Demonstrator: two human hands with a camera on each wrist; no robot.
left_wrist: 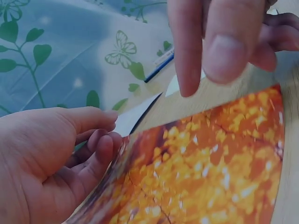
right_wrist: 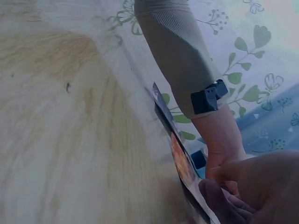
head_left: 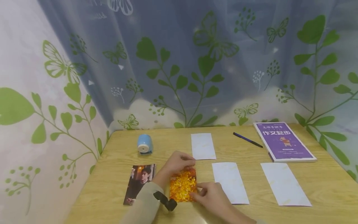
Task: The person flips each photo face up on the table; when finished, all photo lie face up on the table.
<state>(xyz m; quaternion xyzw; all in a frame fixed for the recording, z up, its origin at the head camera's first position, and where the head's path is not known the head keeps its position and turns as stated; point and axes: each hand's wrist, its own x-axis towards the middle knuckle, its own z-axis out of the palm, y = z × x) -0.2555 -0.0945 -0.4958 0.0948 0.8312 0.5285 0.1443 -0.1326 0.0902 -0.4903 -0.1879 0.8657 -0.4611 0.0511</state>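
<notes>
A photo card of golden autumn leaves (head_left: 183,186) lies in front of me. My left hand (head_left: 179,162) is at its far edge, with thumb and fingertips pinching the far right corner in the left wrist view. My right hand (head_left: 213,197) is at the card's right side; its thumb and forefinger (left_wrist: 186,70) stand apart by that edge, not closed on it. To the left lies a photo card of a person in dark clothes (head_left: 138,185). White face-down cards lie beyond and to the right: one at the back (head_left: 203,146), one beside my right hand (head_left: 232,183), one farther right (head_left: 286,184).
A light blue rounded gadget (head_left: 144,143) stands at the back left. A dark blue pen (head_left: 247,139) lies at the back, left of a purple book (head_left: 283,141). A leaf-patterned curtain (head_left: 179,77) hangs behind the wooden table (head_left: 92,199).
</notes>
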